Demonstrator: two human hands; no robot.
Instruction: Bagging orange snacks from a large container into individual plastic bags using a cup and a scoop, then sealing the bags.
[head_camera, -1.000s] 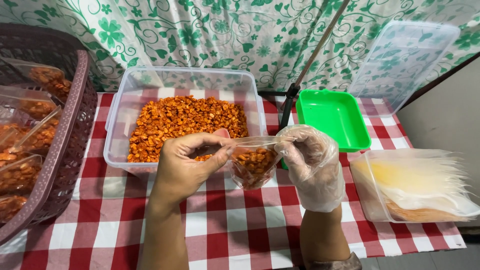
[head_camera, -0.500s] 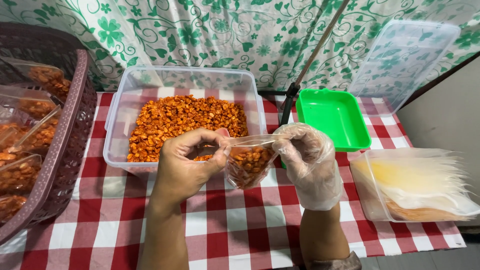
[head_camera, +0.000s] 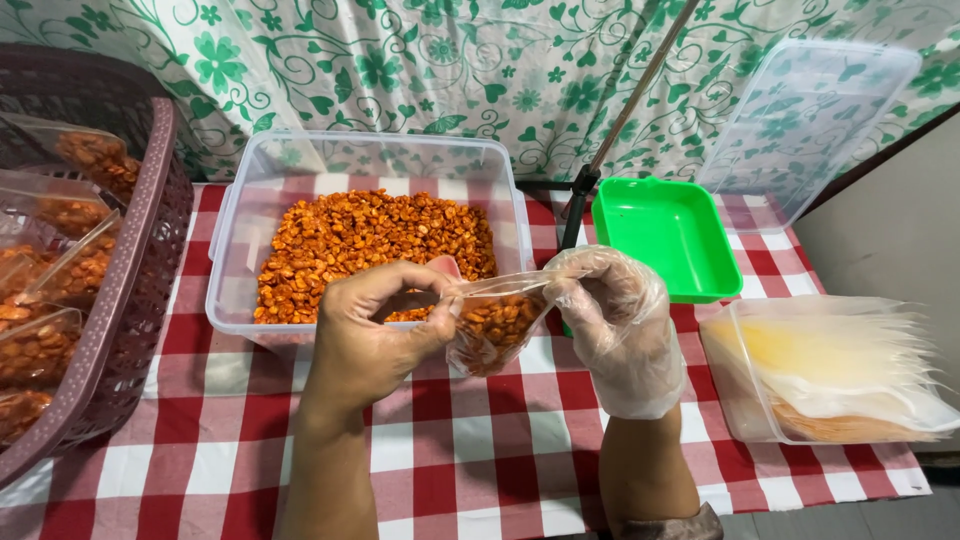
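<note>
Head view: the camera is looking down at two hands working over a table (head_camera: 480, 470) covered in a red-and-white checked cloth.
Left hand: the bare left hand (head_camera: 375, 330) is pinching the near-left edge of a small clear bag (head_camera: 495, 325), fingers curled tight on the plastic.
Right hand: the right hand (head_camera: 615, 320), wearing a thin clear plastic glove, is gripping the right side of the same bag's mouth, fingers closed on it.
Small clear bag: it is hanging between the two hands above the table, just in front of the near wall of the tub, and is holding orange fried kernels in its lower part.
Clear plastic tub (head_camera: 230, 250): it is sitting on the table beyond the hands, partly filled with the same orange kernels (head_camera: 370, 235).
Purple basket (head_camera: 140, 260): it is standing at the left edge, holding several filled bags (head_camera: 60, 270) of kernels.
Green tray (head_camera: 670, 235): it is lying on the table to the right of the tub, far from the right wrist.
Clear container (head_camera: 745, 400): it is sitting at the near right, holding a stack of flat clear bags (head_camera: 850, 360).
Clear lid (head_camera: 810, 110): it is leaning at the far right against the green-patterned cloth (head_camera: 450, 60) backing the table.
</note>
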